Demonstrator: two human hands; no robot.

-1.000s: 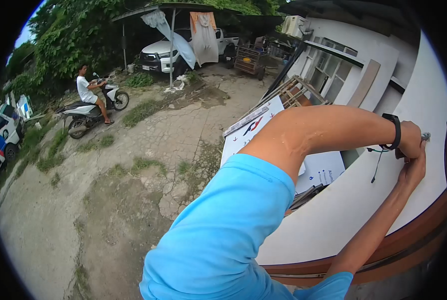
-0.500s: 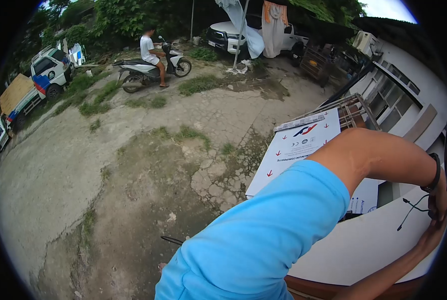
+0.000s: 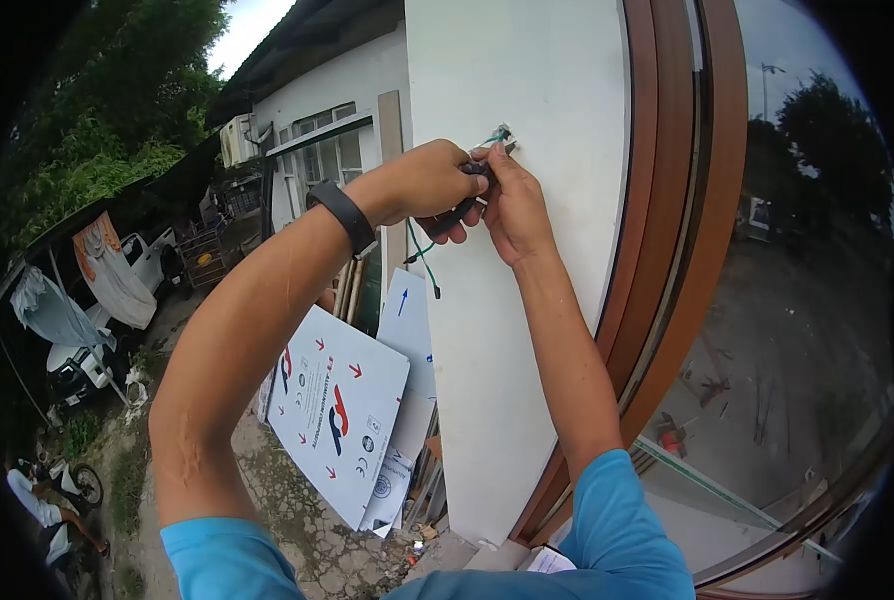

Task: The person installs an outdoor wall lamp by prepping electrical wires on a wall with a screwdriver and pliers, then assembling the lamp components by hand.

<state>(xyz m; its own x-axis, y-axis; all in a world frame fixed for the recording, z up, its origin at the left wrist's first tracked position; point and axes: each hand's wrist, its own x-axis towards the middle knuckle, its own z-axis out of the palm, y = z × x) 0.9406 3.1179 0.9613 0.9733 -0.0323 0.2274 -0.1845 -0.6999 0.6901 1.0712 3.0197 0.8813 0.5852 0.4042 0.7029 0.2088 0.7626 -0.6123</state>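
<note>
Left hand (image 3: 425, 184): curled around a dark object (image 3: 452, 217), fingers bent beneath it, thumb pressed on top; I could not make out what the object was. Right hand (image 3: 520, 214): touching it at three o'clock, thumb raised and fingers bent inward. Whether its fingertips pinched a wire I could not tell from where I stood.

At one o'clock from the hands, just beside the right thumb, a ragged hole (image 3: 509, 134) opened in the white wall (image 3: 497, 400), with greenish wire at it. At seven o'clock a loose green wire (image 3: 426, 262) hung below the left hand, its ends dark. Black band (image 3: 343, 216) on the left wrist, nine o'clock.

Farther out: brown frame (image 3: 657, 200) toward four o'clock, dark reflective glass (image 3: 817, 300) beyond it. At seven, a tilted board (image 3: 337, 410) marked "Aluminum Composite" overlapped other sheets. Between nine and ten, an air-conditioner unit (image 3: 237, 141) on a building. Between eight and nine, hanging cloths (image 3: 117, 275) near a white vehicle (image 3: 139, 256); at eight, a person (image 3: 32, 495) on a motorbike (image 3: 85, 484).
</note>
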